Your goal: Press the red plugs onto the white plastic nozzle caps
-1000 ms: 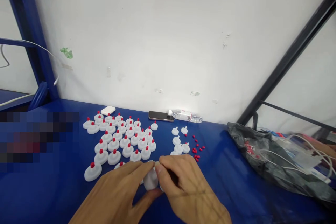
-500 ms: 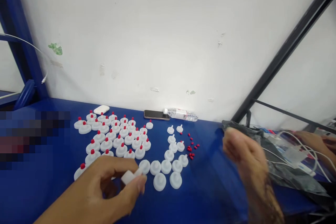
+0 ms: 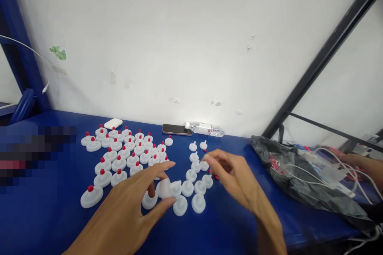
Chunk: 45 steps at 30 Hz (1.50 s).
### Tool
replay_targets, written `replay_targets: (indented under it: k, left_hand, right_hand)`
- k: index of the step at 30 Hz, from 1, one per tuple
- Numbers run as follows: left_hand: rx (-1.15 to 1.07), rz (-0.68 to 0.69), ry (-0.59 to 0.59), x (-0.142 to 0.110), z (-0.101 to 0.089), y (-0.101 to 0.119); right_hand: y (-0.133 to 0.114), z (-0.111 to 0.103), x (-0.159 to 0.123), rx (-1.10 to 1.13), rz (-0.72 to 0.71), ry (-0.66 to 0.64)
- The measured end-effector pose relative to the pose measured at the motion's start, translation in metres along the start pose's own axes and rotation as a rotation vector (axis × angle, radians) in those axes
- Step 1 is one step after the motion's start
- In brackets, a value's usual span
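Observation:
My left hand (image 3: 131, 207) hovers low over the blue table (image 3: 233, 227) with thumb and index finger spread. Its middle fingertip rests on a white cap (image 3: 149, 201) standing on the table. Just right of it lie several white caps without plugs (image 3: 188, 188). Behind my left hand stand several white caps with red plugs (image 3: 119, 155) in rows. My right hand (image 3: 236, 177) reaches left over the plain caps with its fingers stretched out and nothing visible in them. Its fingertips are beside a plain cap (image 3: 204, 165), and a few small red plugs (image 3: 216, 176) show under it.
A phone (image 3: 176, 129), a lying water bottle (image 3: 205, 128) and a white case (image 3: 113, 123) sit along the wall. A black plastic bag (image 3: 296, 183) with white cables (image 3: 329, 169) fills the right side, where another person's hand (image 3: 362, 164) reaches in. Blue frame posts stand at left.
Both hands first worked one cap together. My right hand swung out toward the bag and came back over the plain caps. My left hand set its cap down on the table.

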State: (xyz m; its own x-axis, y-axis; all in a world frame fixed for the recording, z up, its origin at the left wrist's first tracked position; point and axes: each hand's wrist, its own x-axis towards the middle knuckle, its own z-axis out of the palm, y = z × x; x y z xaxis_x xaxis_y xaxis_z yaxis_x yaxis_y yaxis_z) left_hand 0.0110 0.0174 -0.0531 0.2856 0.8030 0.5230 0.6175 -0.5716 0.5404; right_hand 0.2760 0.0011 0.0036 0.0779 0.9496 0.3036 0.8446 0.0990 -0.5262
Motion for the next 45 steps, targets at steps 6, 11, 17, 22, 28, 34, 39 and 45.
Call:
replay_targets:
  k: [6,11,17,22,28,34,39,45]
  left_hand:
    - [-0.103,0.013,0.012,0.001,-0.001,-0.001]
    - [0.075,-0.006,0.075,0.012,-0.016,-0.01]
    - [0.357,0.035,-0.042,0.018,-0.017,-0.018]
    - [0.504,0.023,-0.135,0.018,-0.001,-0.029]
    - [0.441,0.036,-0.131,0.017,-0.011,-0.024]
    - [0.001,0.202,0.12,0.015,-0.022,-0.004]
    - [-0.249,0.005,0.101,0.011,-0.019,0.007]
    - [-0.878,-0.305,-0.331,0.014,-0.022,0.01]
  right_hand:
    - [-0.057,0.02,-0.018,0.308,-0.204,-0.187]
    - [-0.05,0.04,-0.006,0.107,-0.187,0.026]
    - [-0.037,0.053,0.002,-0.159,-0.196,-0.059]
    - [-0.038,0.05,0.0,-0.158,-0.194,0.021]
    - [-0.048,0.045,-0.008,-0.008,-0.223,-0.045]
    - [-0.059,0.056,-0.012,0.166,-0.367,-0.166]
    - [-0.061,0.055,-0.009,0.358,-0.392,-0.079]
    - [-0.068,0.051,-0.014,0.658,-0.433,-0.096]
